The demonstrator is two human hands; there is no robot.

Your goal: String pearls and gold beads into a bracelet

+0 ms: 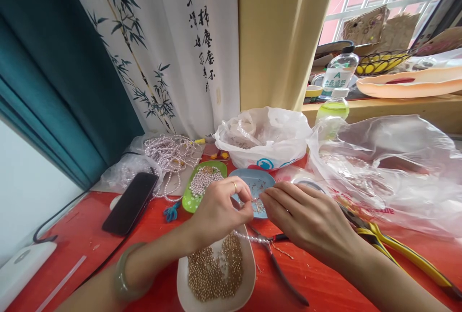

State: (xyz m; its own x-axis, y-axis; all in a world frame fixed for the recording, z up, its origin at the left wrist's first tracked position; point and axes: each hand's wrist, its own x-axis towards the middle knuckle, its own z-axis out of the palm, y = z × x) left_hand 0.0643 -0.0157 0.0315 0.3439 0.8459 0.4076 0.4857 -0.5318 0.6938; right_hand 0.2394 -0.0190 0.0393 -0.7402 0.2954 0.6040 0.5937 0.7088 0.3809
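My left hand (226, 202), with a ring on one finger, is pinched closed over the white dish of gold beads (214, 273). A short string of pearly beads (252, 238) comes out below it and hangs toward the right. Close by, my right hand (306, 215) has its fingers pressed together, their tips near my left fingertips. Something tiny shows between the two hands, too small to name. Behind them sits a blue tray (265, 177) with small metallic bits. Under the bead string lie dark-handled pliers (285, 276).
A green tray of pearl beads (205, 182) stands behind my left hand. Left of it are pearl strands (173, 153), a blue tassel (171, 212) and a black phone (130, 203). Yellow-handled pliers (407, 252) lie at right, by plastic bags (382, 158). A bag-lined bowl (267, 146) stands behind.
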